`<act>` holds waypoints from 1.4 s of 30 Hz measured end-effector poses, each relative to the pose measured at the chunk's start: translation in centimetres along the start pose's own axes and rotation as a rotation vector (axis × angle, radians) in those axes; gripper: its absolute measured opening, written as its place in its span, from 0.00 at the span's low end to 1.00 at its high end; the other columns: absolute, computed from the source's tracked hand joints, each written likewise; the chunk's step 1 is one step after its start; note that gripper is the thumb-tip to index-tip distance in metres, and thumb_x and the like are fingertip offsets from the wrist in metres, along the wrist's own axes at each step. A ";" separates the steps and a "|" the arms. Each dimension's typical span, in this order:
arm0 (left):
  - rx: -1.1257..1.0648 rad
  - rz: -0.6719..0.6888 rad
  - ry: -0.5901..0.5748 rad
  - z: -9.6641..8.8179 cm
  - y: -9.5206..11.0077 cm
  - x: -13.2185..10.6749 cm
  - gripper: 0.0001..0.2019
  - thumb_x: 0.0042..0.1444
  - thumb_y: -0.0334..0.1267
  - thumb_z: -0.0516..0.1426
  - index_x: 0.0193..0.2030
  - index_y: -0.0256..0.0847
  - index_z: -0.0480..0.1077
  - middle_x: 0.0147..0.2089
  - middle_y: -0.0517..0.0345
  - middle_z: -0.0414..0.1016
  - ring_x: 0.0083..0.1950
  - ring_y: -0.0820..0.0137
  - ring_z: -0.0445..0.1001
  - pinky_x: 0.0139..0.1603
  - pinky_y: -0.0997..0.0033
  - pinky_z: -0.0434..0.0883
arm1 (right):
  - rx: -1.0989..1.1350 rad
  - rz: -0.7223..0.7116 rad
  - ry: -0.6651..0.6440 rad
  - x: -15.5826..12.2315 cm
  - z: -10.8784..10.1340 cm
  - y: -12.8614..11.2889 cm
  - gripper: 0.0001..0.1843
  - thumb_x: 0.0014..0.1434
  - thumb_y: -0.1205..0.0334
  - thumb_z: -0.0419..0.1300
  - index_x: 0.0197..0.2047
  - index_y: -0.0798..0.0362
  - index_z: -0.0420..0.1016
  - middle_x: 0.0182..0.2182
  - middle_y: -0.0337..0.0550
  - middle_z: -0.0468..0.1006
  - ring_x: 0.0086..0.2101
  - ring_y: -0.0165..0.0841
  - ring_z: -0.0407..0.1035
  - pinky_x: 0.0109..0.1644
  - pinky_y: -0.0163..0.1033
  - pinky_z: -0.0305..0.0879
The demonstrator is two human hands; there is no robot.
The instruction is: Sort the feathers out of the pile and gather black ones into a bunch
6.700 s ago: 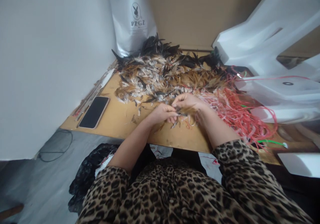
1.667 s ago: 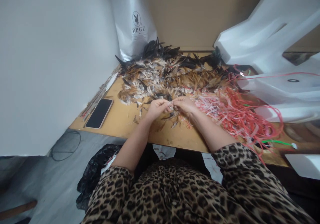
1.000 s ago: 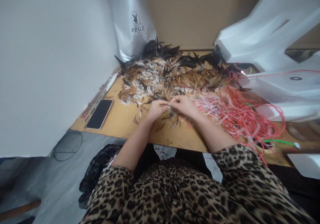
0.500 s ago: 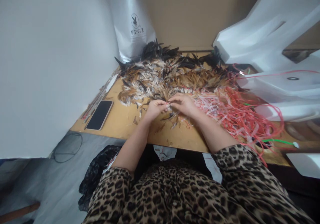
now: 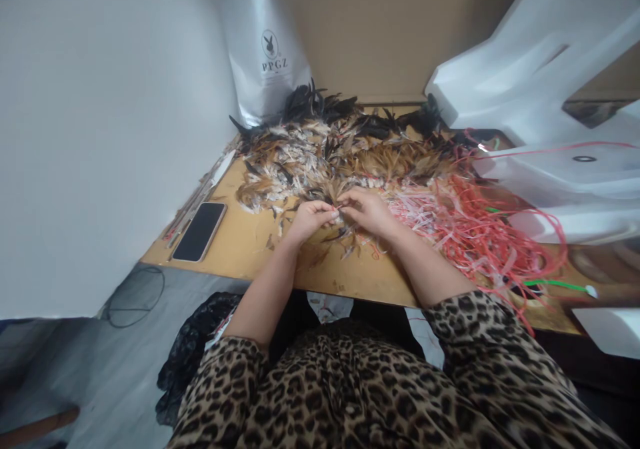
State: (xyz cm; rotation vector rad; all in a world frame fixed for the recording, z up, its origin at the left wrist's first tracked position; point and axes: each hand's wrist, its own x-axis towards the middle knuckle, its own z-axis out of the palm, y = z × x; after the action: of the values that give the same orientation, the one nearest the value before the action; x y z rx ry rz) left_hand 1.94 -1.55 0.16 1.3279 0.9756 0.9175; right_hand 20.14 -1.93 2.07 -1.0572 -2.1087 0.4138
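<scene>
My left hand (image 5: 311, 221) is closed in a pinch over the near part of the table, at the base of a small fan of brown feathers (image 5: 327, 190). A tiny bit of red shows at its fingertips. Close against it, my right hand (image 5: 367, 210) is also pinched, its fingertips almost meeting the left ones; what they grip is too small to make out. Beyond both hands spreads a pile of brown, white and black feathers (image 5: 300, 152). Beside my right forearm lies a tangled heap of red and pink plastic strips (image 5: 480, 225).
A phone (image 5: 200, 231) lies on the wooden table (image 5: 255, 249) at the left. Behind the feathers stands a silvery-white bag (image 5: 270, 42). White plastic shapes (image 5: 530, 69) crowd the right side, near a green strip (image 5: 560, 283). A black plastic bag (image 5: 193, 349) sits below the table edge.
Both hands stay at nearly the same spot, still pinched together. Only the fingertips have shifted very slightly; the feathers and strips look the same.
</scene>
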 end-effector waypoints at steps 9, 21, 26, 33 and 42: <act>-0.022 -0.012 -0.002 -0.2 -0.1 0.1 0.13 0.41 0.42 0.63 0.29 0.33 0.72 0.24 0.57 0.73 0.24 0.78 0.68 0.28 0.76 0.65 | -0.012 -0.010 0.007 -0.1 0.1 -0.3 0.10 0.56 0.61 0.54 0.30 0.53 0.76 0.29 0.43 0.73 0.31 0.30 0.66 0.38 0.36 0.59; -0.150 -0.043 0.057 -0.6 -1.0 0.5 0.12 0.36 0.37 0.65 0.29 0.33 0.71 0.25 0.60 0.73 0.24 0.80 0.67 0.27 0.78 0.63 | 0.298 0.135 -0.158 -0.2 0.4 -0.5 0.11 0.53 0.58 0.57 0.29 0.57 0.75 0.27 0.43 0.74 0.29 0.29 0.67 0.35 0.35 0.62; -0.170 -0.037 -0.024 -0.1 -0.1 -0.1 0.14 0.36 0.36 0.65 0.30 0.33 0.69 0.28 0.56 0.75 0.30 0.74 0.73 0.36 0.73 0.68 | 0.258 0.196 -0.066 -0.2 1.1 -0.2 0.13 0.56 0.61 0.53 0.40 0.55 0.75 0.33 0.44 0.78 0.33 0.31 0.69 0.39 0.36 0.63; -0.039 0.031 0.010 0.6 0.0 -0.1 0.12 0.37 0.35 0.64 0.29 0.33 0.69 0.27 0.58 0.73 0.29 0.76 0.71 0.36 0.73 0.68 | 0.061 0.072 -0.096 -0.3 1.8 0.0 0.13 0.55 0.67 0.51 0.39 0.54 0.76 0.33 0.43 0.78 0.33 0.30 0.69 0.40 0.34 0.61; 0.436 0.322 0.147 0.4 -1.4 0.3 0.07 0.46 0.29 0.55 0.32 0.38 0.72 0.30 0.58 0.71 0.30 0.76 0.68 0.34 0.75 0.66 | -0.029 0.183 -0.086 -0.3 2.4 0.9 0.10 0.51 0.65 0.55 0.30 0.54 0.79 0.25 0.41 0.78 0.26 0.28 0.67 0.31 0.32 0.58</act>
State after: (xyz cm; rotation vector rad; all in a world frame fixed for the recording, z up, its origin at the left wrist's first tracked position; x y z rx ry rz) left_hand 2.44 -1.51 -1.24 1.8449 1.1382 1.0955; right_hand 18.97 -1.52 -0.17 -1.2748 -2.1055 0.5266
